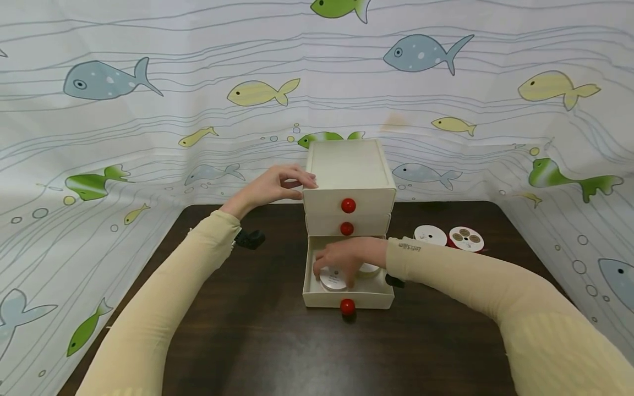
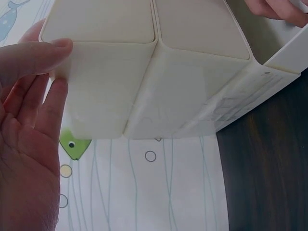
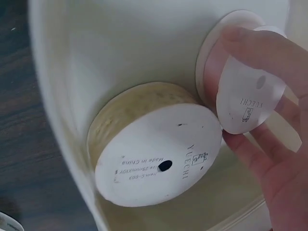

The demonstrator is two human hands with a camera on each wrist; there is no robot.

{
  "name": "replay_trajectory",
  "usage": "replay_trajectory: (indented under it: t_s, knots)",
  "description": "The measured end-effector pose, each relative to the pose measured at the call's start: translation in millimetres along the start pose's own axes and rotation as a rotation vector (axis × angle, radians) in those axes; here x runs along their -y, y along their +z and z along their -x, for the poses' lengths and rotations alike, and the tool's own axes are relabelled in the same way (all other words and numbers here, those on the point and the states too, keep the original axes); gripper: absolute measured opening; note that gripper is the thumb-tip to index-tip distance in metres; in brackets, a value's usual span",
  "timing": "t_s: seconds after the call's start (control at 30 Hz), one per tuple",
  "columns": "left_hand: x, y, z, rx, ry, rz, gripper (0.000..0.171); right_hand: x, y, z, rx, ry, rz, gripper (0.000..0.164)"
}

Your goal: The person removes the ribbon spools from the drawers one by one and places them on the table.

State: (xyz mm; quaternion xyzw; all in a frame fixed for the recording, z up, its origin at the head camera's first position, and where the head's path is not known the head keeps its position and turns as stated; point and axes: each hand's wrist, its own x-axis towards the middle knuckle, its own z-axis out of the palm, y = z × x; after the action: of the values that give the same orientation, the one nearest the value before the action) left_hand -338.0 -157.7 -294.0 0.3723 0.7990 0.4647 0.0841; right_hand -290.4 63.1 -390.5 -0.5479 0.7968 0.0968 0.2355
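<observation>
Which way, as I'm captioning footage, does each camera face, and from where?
On head: faces forward and down at the cream rectangular drawer unit; both arms show.
On left wrist: faces the unit's side; left hand and right fingers show.
On right wrist: faces into its open drawer; right hand pinches a round white spool.
Head and right wrist share that spool.

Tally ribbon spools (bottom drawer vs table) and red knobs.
Ribbon spools in the bottom drawer: 2
Ribbon spools on the table: 2
Red knobs: 3
Total: 7
</observation>
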Motion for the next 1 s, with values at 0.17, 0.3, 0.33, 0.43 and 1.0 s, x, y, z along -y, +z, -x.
replay_trajectory:
  t_s: [0.17, 0.3, 0.33, 0.43, 1.0]
  knots:
    - [0.0, 0.2, -1.1, -0.006, -0.012, 0.000, 0.027, -4.1, 2.6, -6.4, -0.018, -0.040, 0.041, 0.071]
    - [0.3, 0.2, -1.0, -0.002, -0.008, -0.005, 0.027, -5.2, 2.8, -9.5, -0.010, -0.045, 0.020, 0.071]
    - [0.6, 0.2, -0.9, -0.002, -0.006, -0.004, 0.027, -5.0, 2.3, -9.7, -0.008, -0.044, 0.013, 0.071]
    - [1.3, 0.2, -0.8, -0.003, -0.005, -0.009, 0.027, -4.0, -0.2, -9.6, -0.005, -0.037, -0.007, 0.071]
    - [-0.6, 0.3, -0.5, 0.000, -0.006, -0.008, 0.027, 5.6, -12.1, 8.6, -0.039, -0.008, -0.026, 0.070]
